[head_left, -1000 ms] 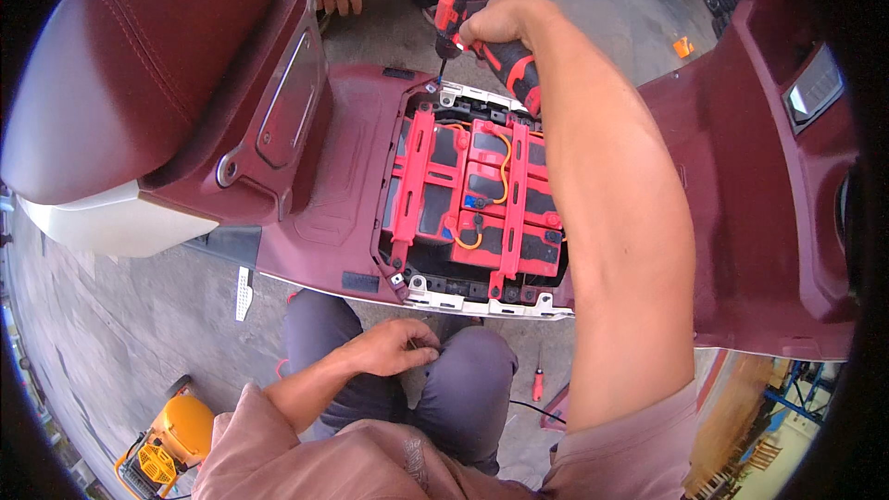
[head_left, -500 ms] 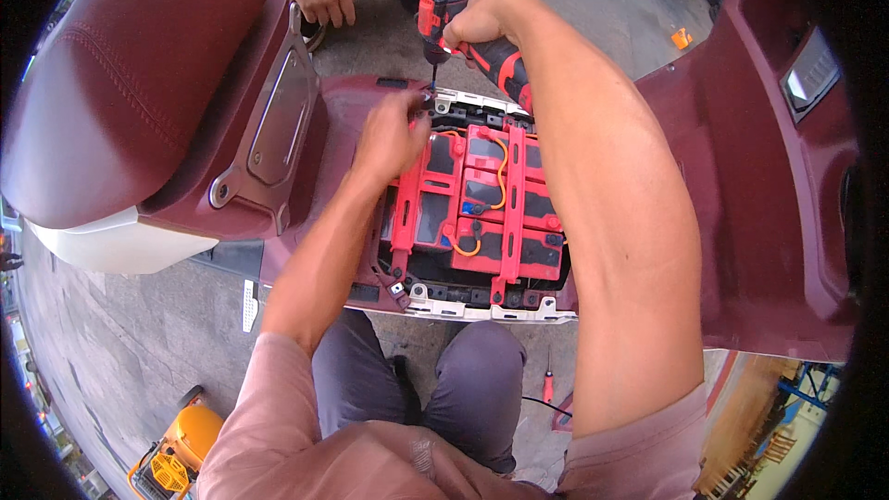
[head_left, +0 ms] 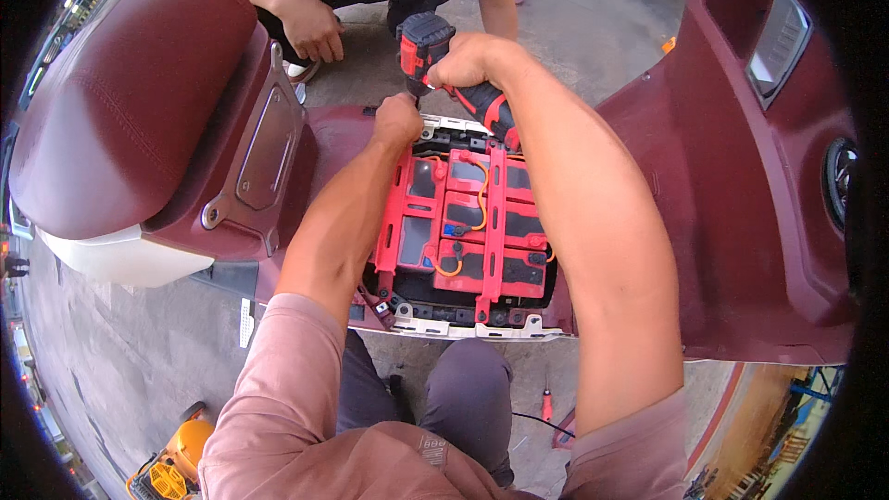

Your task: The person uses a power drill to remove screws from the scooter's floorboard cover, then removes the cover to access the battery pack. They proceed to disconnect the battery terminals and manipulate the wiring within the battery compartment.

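Observation:
My right hand [head_left: 463,65] grips a red-and-black cordless drill [head_left: 424,46], held nose-down over the far left corner of an open scooter floor compartment. Directly below the drill's chuck, my left hand [head_left: 398,118] is closed near the bit; what its fingers hold is hidden. Red-cased batteries [head_left: 468,268] under two red straps [head_left: 493,222] fill the compartment, joined by orange cables. A white plastic edge [head_left: 435,324] runs along the near side, and a maroon floor panel [head_left: 329,139] borders it on the left.
Maroon seat [head_left: 130,102] at left; tall front panel [head_left: 741,194] at right. Another person's hand [head_left: 315,37] hangs beyond the scooter as they crouch. A red screwdriver [head_left: 546,405] lies near my knee, a yellow machine [head_left: 181,454] at lower left.
My left hand has risen from my lap to the drill's tip at the far left corner. The drill has shifted a little leftward and appears lower in the picture.

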The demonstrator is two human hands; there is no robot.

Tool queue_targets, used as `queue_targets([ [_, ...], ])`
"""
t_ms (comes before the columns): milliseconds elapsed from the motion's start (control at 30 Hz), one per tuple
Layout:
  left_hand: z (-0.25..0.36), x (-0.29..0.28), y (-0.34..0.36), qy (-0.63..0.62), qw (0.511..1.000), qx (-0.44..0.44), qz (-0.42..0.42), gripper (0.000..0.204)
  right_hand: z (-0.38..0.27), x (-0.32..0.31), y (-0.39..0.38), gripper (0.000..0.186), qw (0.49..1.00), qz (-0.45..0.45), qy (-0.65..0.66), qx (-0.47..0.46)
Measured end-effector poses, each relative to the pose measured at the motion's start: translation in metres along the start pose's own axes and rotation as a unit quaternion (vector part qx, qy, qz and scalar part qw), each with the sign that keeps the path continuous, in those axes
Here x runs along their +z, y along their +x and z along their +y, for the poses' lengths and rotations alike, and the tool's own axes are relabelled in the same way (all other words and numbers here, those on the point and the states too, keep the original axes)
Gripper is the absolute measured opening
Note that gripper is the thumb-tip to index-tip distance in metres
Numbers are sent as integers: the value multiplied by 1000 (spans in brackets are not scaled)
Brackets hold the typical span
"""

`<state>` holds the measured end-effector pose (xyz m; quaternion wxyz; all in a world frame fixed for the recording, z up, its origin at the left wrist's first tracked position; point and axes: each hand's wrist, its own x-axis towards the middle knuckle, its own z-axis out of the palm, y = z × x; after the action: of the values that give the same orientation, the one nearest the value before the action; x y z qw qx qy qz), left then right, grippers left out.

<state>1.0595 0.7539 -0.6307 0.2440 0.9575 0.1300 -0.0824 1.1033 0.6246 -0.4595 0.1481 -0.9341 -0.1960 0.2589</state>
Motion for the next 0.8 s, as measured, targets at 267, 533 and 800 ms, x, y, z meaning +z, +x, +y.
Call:
queue_targets([
  [267, 7, 6, 15, 21, 999, -31, -13, 30, 6, -5, 4, 28, 1000, -6, 9, 21],
  [533, 1, 7, 9, 38, 999, 32, 6, 28, 8, 1, -3, 33, 1000, 12, 12, -27],
  [800, 23, -37, -28, 8, 993, 78, 93, 29, -25, 1, -155, 27, 958, 156, 240, -37],
])
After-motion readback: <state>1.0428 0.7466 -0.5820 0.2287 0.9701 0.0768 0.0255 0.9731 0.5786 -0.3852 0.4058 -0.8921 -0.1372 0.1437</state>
